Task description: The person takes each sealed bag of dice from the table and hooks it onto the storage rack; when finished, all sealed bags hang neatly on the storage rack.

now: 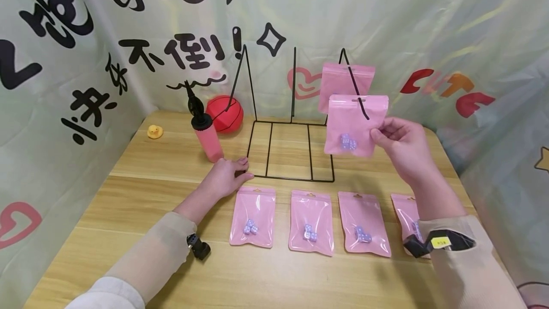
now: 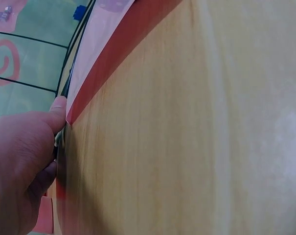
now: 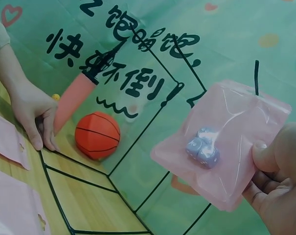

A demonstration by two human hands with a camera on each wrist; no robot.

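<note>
Cloth point(image 1: 386, 13) is hanging behind the tabletop point(image 1: 300, 280), with the right hand point(image 1: 401, 142) pinching a bag point(image 1: 355, 125), two o'clock from the left hand point(image 1: 223, 176) gripping a rack point(image 1: 310, 151).

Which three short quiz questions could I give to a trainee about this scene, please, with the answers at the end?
1. What does the right hand pinch?
2. True or false: the left hand is at a corner of the base of the black rack.
3. How many pink bags lie on the table in the head view?

Key:
1. A pink bag with dice inside.
2. True.
3. Four, one partly hidden by the right arm.
</note>
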